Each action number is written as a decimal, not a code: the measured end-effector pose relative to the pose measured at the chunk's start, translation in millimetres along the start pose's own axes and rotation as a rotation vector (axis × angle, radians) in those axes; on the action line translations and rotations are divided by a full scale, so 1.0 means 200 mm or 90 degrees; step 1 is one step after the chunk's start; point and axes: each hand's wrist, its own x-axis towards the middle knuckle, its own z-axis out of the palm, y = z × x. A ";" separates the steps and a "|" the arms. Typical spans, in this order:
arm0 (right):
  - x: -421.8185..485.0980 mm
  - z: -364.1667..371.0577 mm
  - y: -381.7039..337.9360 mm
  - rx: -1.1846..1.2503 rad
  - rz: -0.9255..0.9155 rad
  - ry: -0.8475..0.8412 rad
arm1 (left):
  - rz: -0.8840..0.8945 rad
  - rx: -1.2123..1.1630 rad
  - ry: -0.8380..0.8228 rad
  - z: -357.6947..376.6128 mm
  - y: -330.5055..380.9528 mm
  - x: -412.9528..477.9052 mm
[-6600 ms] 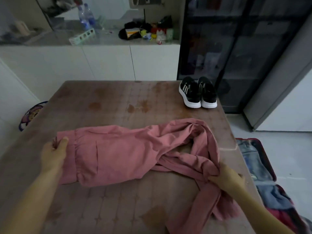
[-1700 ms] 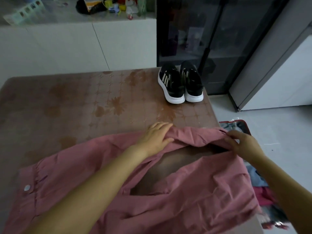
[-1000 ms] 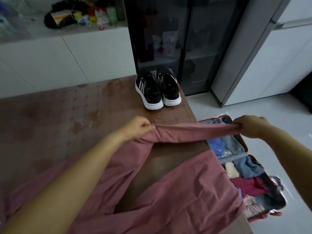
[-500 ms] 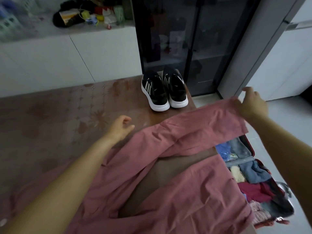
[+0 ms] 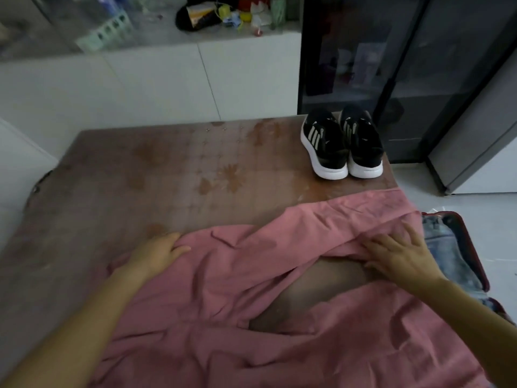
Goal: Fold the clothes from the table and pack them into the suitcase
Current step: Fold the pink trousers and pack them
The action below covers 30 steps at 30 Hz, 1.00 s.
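On the brown bench (image 5: 140, 177), near edge, lies one pair of pink trousers (image 5: 237, 275), spread out and wrinkly, with a bare patch of bench showing in the gap between the two legs; the far leg runs off toward the right edge of the bench, and the lower right corner of the cloth seems to hang over that edge too.

Left hand (image 5: 159, 254) rests palm down on the far edge of the trousers; its fingers (image 5: 179, 249) are close together and pretty much straight, just lying on the cloth, not pinching anything. Right hand (image 5: 402, 257) is flat on the far leg right where it borders the gap; its fingers (image 5: 410, 233) are fanned wide apart and pressing the fabric down, nothing gripped.

Labels: the two black sneakers (image 5: 326, 147) have white soles and white stripes on the side; any lettering is too blurry to read. They sit side by side at the far right corner of the bench, well apart from the trousers.

One suitcase (image 5: 477, 261) with a dark red rim lies open on the floor just right of the bench; something denim (image 5: 444, 247) is in it.

Count: two hands, one pair of trousers, two shoes, one suitcase.
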 end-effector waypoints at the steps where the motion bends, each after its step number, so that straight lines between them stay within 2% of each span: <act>1: 0.01 0.00 0.00 -0.015 -0.006 0.015 | 0.010 0.020 0.011 0.00 0.02 -0.01; 4: 0.02 -0.03 0.03 -0.042 -0.038 0.028 | 0.010 0.149 0.032 -0.05 0.05 0.01; 7: -0.05 -0.05 0.07 -0.050 -0.027 0.012 | -0.045 0.172 0.061 -0.13 -0.01 0.07; 10: -0.13 -0.08 0.06 -0.031 0.075 -0.078 | -0.071 0.147 0.142 -0.21 -0.05 0.12; 13: -0.19 -0.13 -0.06 0.040 0.184 -0.150 | -0.064 0.056 0.179 -0.22 0.04 0.07; 16: -0.27 -0.21 -0.27 0.117 0.195 -0.116 | 0.012 0.007 0.209 -0.09 0.15 -0.15; 18: -0.33 -0.24 -0.44 0.151 0.149 -0.089 | 0.027 -0.008 0.200 0.04 0.19 -0.37; 20: -0.42 -0.25 -0.57 0.165 0.103 -0.090 | -0.021 -0.026 0.175 0.18 0.18 -0.59; 24: -0.62 -0.24 -0.65 0.186 0.067 -0.151 | -0.084 0.011 0.140 0.41 0.11 -0.96; 27: -0.71 -0.25 -0.59 0.199 0.039 -0.209 | -0.032 0.033 0.057 0.55 0.10 -1.15; 30: -0.81 -0.22 -0.47 0.173 0.026 -0.199 | 0.057 0.049 -0.003 0.64 0.06 -1.29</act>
